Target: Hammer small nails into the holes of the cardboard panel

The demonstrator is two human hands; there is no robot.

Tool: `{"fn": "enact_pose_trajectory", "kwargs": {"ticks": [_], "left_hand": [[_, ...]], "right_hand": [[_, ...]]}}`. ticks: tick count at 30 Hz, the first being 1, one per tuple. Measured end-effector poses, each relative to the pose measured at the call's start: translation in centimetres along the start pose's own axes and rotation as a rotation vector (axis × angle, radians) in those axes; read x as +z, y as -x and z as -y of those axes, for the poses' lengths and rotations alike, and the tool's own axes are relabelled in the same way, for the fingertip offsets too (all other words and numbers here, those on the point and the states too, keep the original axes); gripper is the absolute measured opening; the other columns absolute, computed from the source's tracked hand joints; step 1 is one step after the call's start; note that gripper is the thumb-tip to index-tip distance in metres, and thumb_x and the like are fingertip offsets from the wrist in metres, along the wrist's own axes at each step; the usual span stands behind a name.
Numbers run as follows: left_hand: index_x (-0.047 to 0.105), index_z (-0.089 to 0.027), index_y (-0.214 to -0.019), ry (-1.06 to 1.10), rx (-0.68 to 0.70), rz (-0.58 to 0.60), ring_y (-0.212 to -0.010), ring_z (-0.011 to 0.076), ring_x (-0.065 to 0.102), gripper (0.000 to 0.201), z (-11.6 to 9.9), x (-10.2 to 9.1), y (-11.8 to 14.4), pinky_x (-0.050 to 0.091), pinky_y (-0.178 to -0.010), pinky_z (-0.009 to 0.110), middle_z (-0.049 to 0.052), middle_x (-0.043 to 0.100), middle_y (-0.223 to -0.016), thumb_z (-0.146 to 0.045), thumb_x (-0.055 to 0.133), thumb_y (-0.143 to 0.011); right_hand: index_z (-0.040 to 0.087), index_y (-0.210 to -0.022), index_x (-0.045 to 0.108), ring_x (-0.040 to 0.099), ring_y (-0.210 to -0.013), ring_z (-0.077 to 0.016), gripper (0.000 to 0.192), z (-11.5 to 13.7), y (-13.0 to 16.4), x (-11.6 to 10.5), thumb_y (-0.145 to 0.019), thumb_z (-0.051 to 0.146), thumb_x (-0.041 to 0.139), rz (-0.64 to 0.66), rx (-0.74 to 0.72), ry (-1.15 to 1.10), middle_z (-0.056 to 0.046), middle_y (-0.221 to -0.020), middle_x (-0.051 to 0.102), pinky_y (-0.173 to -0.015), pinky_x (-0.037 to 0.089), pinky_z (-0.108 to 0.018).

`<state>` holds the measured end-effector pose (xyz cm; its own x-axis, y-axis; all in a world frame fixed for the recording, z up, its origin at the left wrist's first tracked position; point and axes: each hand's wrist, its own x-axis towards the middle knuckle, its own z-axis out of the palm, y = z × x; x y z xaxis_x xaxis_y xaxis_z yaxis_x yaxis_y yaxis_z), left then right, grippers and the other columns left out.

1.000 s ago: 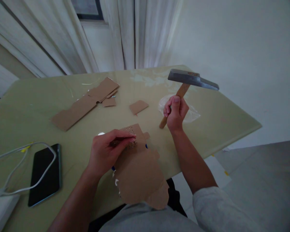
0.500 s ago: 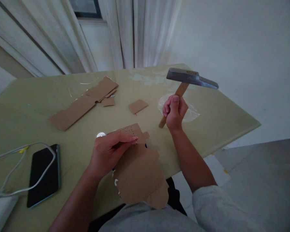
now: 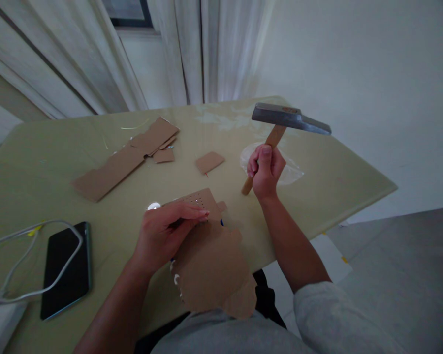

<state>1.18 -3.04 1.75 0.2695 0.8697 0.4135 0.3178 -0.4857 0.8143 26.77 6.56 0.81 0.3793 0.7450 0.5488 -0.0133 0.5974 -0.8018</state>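
Observation:
My right hand (image 3: pixel 265 169) grips the wooden handle of a hammer (image 3: pixel 290 118), whose grey steel head is raised above the table. My left hand (image 3: pixel 169 231) rests on a brown cardboard piece (image 3: pixel 212 260) that lies at the near table edge and overhangs it. The fingertips pinch something small and thin at a patch of tiny punched holes (image 3: pixel 197 200) near the cardboard's far end; what it is stays hidden. A small white round object (image 3: pixel 154 206) sits just left of that hand.
A long cardboard strip (image 3: pixel 123 160) and small cardboard scraps (image 3: pixel 209 162) lie farther back on the pale green table (image 3: pixel 40 167). A black phone (image 3: pixel 66 268) with a white cable (image 3: pixel 29 231) over it lies at the left. A whitish round patch (image 3: pixel 291 173) marks the table beyond the hammer hand.
The view has shifted slightly. Both hands hold nearly the same pose, with the hammer still raised.

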Motion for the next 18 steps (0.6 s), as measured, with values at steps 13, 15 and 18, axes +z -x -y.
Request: {"fn": "enact_pose_trajectory", "kwargs": {"ticks": [13,15,18], "left_hand": [[0.087,-0.026,-0.098,0.010,0.168,-0.001,-0.090,0.0148,0.088,0.024,0.36,-0.12,-0.08,0.070,-0.086,0.022,-0.002,0.091,-0.099,-0.004,0.079,-0.097],[0.087,-0.026,-0.098,0.006,0.174,-0.002,-0.090,0.0142,0.088,0.025,0.40,-0.07,-0.06,0.069,-0.086,0.021,-0.003,0.091,-0.099,-0.003,0.079,-0.097],[0.086,-0.026,-0.098,0.000,0.180,0.000,-0.090,0.0137,0.087,0.024,0.47,0.04,-0.04,0.069,-0.086,0.021,-0.003,0.091,-0.098,-0.003,0.080,-0.097]], "right_hand": [[0.028,-0.079,0.051,0.033,-0.040,-0.0089,0.057,-0.40,0.08,-0.28,-0.102,0.076,0.069,0.004,0.000,-0.026,0.010,-0.056,0.039,-0.037,0.024,-0.026],[0.028,-0.079,0.052,0.034,-0.040,-0.0090,0.056,-0.47,0.10,-0.27,-0.101,0.076,0.071,-0.005,0.001,-0.038,0.010,-0.055,0.039,-0.037,0.024,-0.026],[0.027,-0.079,0.054,0.034,-0.040,-0.0090,0.055,-0.54,0.08,-0.24,-0.101,0.074,0.073,-0.004,0.001,-0.061,0.009,-0.055,0.041,-0.037,0.023,-0.027]]}}
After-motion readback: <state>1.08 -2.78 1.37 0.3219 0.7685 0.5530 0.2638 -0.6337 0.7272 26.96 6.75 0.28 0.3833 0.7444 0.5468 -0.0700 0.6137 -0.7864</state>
